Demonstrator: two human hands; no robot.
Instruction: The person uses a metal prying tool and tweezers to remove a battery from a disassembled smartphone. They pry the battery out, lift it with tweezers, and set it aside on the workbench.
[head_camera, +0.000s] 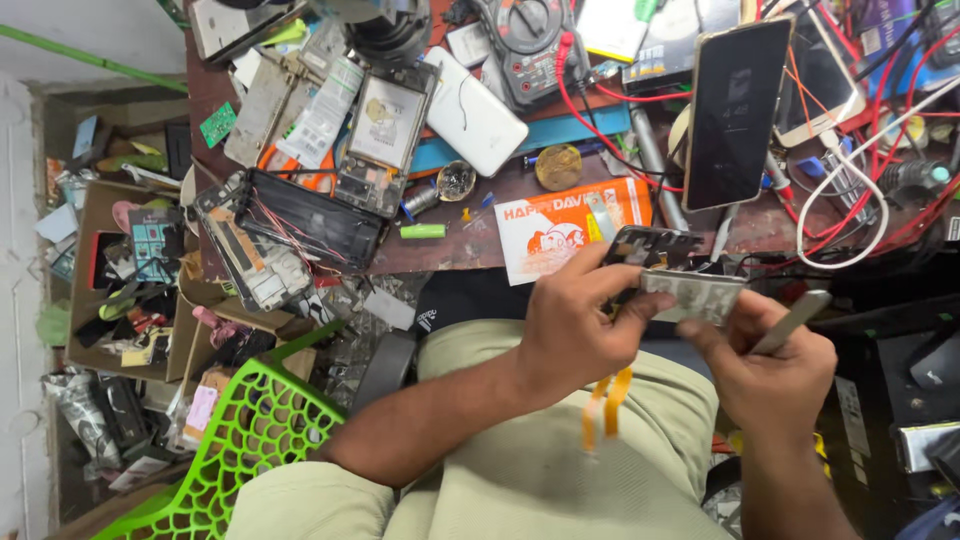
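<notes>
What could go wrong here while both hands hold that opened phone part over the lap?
The left hand grips the phone frame in the air above the lap, not over the workbench; a slip could drop it among the floor clutter. The orange flex cable dangles loose below and might snag or tear. The metal tool in the right hand sits close to the part and could scratch it.

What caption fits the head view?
Left hand grips an opened phone frame; right hand holds a metal tool.
</notes>
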